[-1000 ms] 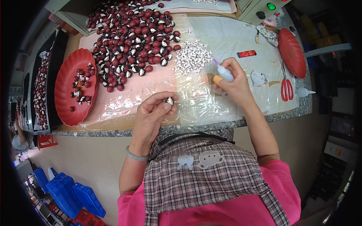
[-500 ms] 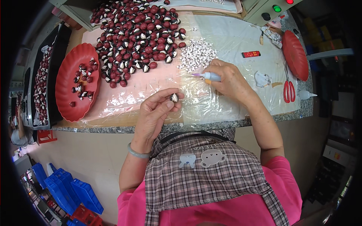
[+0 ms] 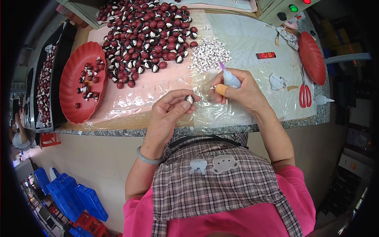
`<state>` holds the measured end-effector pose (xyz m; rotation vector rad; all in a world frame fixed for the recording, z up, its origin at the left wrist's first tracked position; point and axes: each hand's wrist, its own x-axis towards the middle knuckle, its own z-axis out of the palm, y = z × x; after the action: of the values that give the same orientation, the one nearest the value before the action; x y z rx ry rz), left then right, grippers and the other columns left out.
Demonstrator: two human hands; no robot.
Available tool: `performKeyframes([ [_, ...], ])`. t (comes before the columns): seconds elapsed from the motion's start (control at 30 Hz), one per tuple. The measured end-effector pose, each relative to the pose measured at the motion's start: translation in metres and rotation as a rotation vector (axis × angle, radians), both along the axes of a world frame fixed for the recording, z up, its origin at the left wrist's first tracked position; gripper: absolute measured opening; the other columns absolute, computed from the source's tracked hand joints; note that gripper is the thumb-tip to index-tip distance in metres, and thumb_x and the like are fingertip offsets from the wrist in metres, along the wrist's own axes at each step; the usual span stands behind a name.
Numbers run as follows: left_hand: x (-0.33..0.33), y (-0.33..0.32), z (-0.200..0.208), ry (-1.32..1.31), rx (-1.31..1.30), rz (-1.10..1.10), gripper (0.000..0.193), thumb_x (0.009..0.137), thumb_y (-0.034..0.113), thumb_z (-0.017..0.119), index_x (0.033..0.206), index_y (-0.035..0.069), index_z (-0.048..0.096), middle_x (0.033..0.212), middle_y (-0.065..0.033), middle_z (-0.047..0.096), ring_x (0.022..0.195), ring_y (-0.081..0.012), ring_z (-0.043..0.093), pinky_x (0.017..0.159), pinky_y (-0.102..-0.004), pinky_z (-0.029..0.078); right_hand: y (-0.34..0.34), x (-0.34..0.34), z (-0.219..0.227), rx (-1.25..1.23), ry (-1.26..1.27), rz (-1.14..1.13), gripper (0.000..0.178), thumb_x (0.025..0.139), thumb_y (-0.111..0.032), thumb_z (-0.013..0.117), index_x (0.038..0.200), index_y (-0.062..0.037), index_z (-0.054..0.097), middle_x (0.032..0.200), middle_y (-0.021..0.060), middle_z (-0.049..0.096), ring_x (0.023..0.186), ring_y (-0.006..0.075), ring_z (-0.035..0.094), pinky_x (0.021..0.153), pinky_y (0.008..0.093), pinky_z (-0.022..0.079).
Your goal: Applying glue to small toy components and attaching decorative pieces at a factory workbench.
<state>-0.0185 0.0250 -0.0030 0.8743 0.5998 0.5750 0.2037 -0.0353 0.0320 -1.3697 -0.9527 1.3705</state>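
Note:
Between the thumb and fingers of my left hand (image 3: pixel 167 108) is a small rounded black-and-white piece (image 3: pixel 189 99), its white side showing. My right hand (image 3: pixel 246 93) grips a pale squeeze bottle (image 3: pixel 231 80) whose purple nozzle points away from me. A tan finger cot (image 3: pixel 221 89) covers one of its fingertips, and a tiny white piece (image 3: pixel 213 87) seems pinched there. Just beyond lies a pile of small white pieces with dark marks (image 3: pixel 211 53). Farther left spreads a large heap of dark red, black and white balls (image 3: pixel 154 37).
A red scalloped tray (image 3: pixel 69 100) holding several balls stands at left; another red tray (image 3: pixel 312 59) is at right. Near it lie red-handled scissors (image 3: pixel 305 96), a second squeeze bottle (image 3: pixel 323 99), a red packet (image 3: pixel 265 55) and crumpled tissue (image 3: pixel 277 82). A control box (image 3: pixel 284 10) stands behind.
My right hand has drawn back from the white pile, and the bottle's nozzle has swung from pointing left to pointing away. A tiny white piece now shows at its fingertips. The left hand keeps its piece.

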Motion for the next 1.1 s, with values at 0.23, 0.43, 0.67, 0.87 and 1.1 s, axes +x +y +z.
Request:
performKeyframes([
  [0.23,0.006,-0.006,0.002,0.011,0.011,-0.001,0.027,0.089,0.002,0.058,0.116,-0.003,0.057,0.103,-0.0094,0.065,0.085,-0.0129,0.063,0.078,-0.0242,0.051,-0.007,-0.018,0.008,-0.014,0.124,-0.019,0.009,0.081,0.001,0.063,0.09,0.0029,0.062,0.077,0.0075,0.062,0.061,0.012,0.059,0.055,0.0243,0.049],
  [0.43,0.006,-0.007,-0.001,-0.006,0.031,0.032,0.028,0.088,0.002,0.061,0.115,-0.003,0.057,0.102,-0.0093,0.065,0.085,-0.0134,0.063,0.077,-0.0243,0.051,-0.013,-0.033,0.008,0.031,-0.004,-0.045,0.007,0.08,-0.001,0.064,0.087,0.001,0.063,0.076,0.0047,0.063,0.061,0.0094,0.06,0.056,0.0223,0.051],
  [0.67,0.006,-0.01,0.0,0.034,0.111,0.026,0.028,0.087,0.0,0.061,0.115,-0.004,0.057,0.102,-0.0102,0.064,0.087,-0.0141,0.064,0.078,-0.0242,0.052,-0.017,-0.038,0.0,0.105,-0.36,-0.074,0.012,0.075,-0.008,0.07,0.083,-0.0006,0.063,0.068,0.007,0.064,0.059,0.0102,0.061,0.055,0.0255,0.049],
  [0.87,0.009,-0.013,0.004,0.073,0.289,0.075,0.026,0.084,-0.005,0.062,0.11,-0.006,0.06,0.103,-0.01,0.058,0.088,-0.015,0.064,0.079,-0.0243,0.053,-0.02,-0.044,-0.003,0.18,-0.517,-0.057,0.006,0.08,-0.001,0.067,0.084,0.002,0.063,0.072,0.0045,0.065,0.06,0.0085,0.062,0.053,0.0215,0.05],
  [1.1,0.009,-0.009,0.005,0.12,0.454,0.064,0.026,0.084,-0.007,0.06,0.11,-0.006,0.059,0.102,-0.0098,0.057,0.09,-0.0156,0.063,0.079,-0.0248,0.054,-0.018,-0.046,-0.003,0.106,-0.284,-0.092,0.01,0.081,0.001,0.064,0.091,0.0014,0.065,0.076,0.0051,0.065,0.06,0.008,0.061,0.053,0.0215,0.05],
])
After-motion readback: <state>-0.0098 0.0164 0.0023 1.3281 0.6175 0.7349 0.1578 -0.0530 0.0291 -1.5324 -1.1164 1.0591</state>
